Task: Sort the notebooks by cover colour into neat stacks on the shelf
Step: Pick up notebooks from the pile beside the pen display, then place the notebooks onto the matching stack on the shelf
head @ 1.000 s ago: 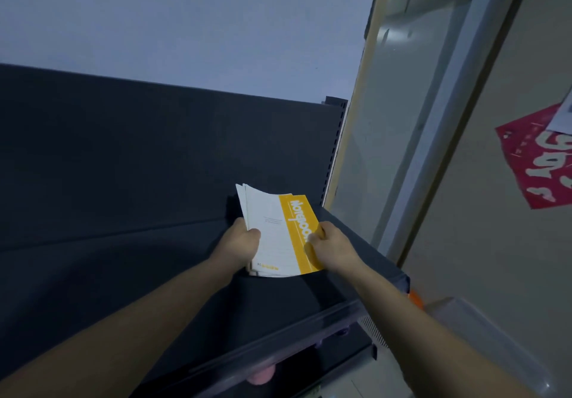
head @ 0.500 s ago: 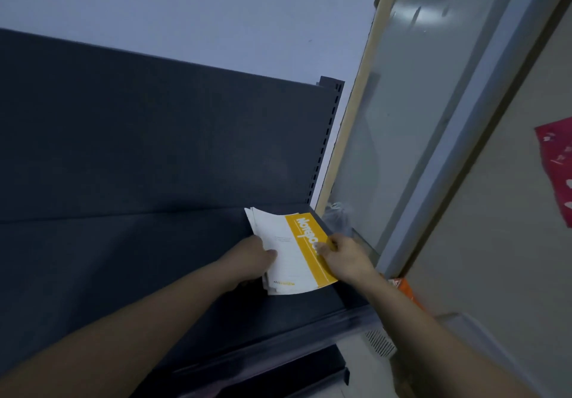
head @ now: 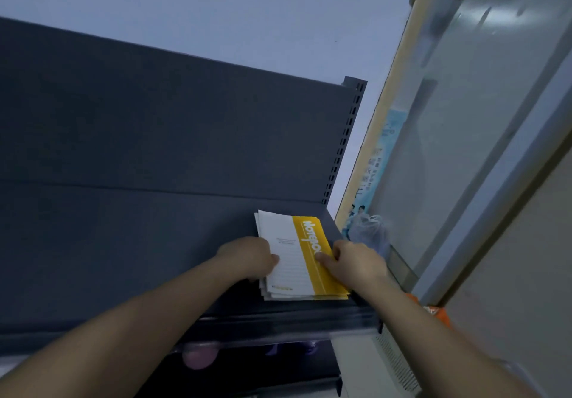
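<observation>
A small stack of notebooks point(head: 291, 261) with white-and-yellow covers lies on the dark shelf point(head: 123, 243), near its right end. The top cover has a yellow band with white lettering. My left hand point(head: 247, 258) grips the stack's left edge, fingers curled against it. On the yellow band rests my right hand point(head: 353, 261), thumb on top and fingers round the right edge. The stack's lower layers are slightly fanned at the front left corner.
The shelf's dark back panel point(head: 154, 134) rises behind, with a slotted upright point(head: 343, 137) at its right end. A clear price rail point(head: 278, 332) runs along the shelf front. To the right are a glass door point(head: 448, 150) and a crumpled plastic bag point(head: 370, 230).
The stack has come down from a raised, tilted hold and now lies flat on the shelf near its right end. Both hands stay on its edges.
</observation>
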Demonstrator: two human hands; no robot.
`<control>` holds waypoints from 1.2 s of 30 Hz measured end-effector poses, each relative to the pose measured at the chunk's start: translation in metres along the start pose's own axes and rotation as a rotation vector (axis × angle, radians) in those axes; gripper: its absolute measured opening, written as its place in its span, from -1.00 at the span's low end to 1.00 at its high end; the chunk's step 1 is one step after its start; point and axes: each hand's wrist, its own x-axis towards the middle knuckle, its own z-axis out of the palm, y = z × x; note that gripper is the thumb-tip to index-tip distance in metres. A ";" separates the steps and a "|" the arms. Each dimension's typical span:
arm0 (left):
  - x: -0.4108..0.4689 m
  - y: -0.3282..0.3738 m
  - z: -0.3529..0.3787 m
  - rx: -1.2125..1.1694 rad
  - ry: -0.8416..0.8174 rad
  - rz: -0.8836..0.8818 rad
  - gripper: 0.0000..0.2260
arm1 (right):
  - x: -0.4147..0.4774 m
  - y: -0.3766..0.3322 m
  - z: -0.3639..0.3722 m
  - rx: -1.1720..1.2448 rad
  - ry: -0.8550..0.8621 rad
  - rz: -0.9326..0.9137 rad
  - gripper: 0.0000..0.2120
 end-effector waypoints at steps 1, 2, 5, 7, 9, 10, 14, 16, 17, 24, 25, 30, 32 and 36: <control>-0.001 0.000 -0.001 -0.008 0.009 -0.010 -0.67 | 0.001 -0.001 0.000 -0.005 0.000 0.004 -0.60; -0.001 0.000 -0.002 -0.024 0.020 -0.019 -0.68 | 0.002 -0.003 -0.001 0.003 0.012 0.007 -0.58; -0.012 -0.012 -0.010 0.002 0.112 -0.050 -0.67 | 0.000 -0.019 -0.006 0.056 0.150 -0.062 -0.56; -0.024 -0.026 -0.019 0.064 0.206 -0.083 -0.67 | 0.002 -0.034 -0.011 0.076 0.212 -0.181 -0.59; -0.039 -0.041 -0.031 0.135 0.297 -0.134 -0.66 | 0.004 -0.056 -0.016 0.082 0.197 -0.312 -0.62; -0.048 -0.050 -0.036 0.166 0.332 -0.163 -0.65 | 0.006 -0.070 -0.018 0.089 0.173 -0.368 -0.63; -0.081 -0.094 -0.055 0.290 0.411 -0.276 -0.68 | 0.004 -0.135 -0.026 0.099 0.088 -0.551 -0.60; -0.099 -0.120 -0.061 0.375 0.419 -0.339 -0.68 | -0.003 -0.167 -0.028 0.091 0.061 -0.639 -0.57; -0.108 -0.132 -0.064 0.412 0.417 -0.370 -0.68 | -0.007 -0.183 -0.029 0.079 0.048 -0.682 -0.57; -0.189 -0.223 -0.077 0.459 0.421 -0.594 -0.72 | -0.043 -0.306 -0.028 -0.038 0.010 -0.941 -0.56; -0.201 -0.236 -0.079 0.459 0.428 -0.627 -0.73 | -0.050 -0.325 -0.027 -0.048 0.005 -0.971 -0.55; -0.267 -0.308 -0.091 0.484 0.456 -0.751 -0.72 | -0.088 -0.416 -0.023 -0.043 -0.027 -1.091 -0.53; -0.293 -0.338 -0.096 0.500 0.464 -0.790 -0.72 | -0.104 -0.454 -0.022 -0.036 -0.036 -1.134 -0.54; -0.343 -0.403 -0.107 0.506 0.473 -0.870 -0.74 | -0.135 -0.530 -0.018 -0.019 -0.033 -1.206 -0.54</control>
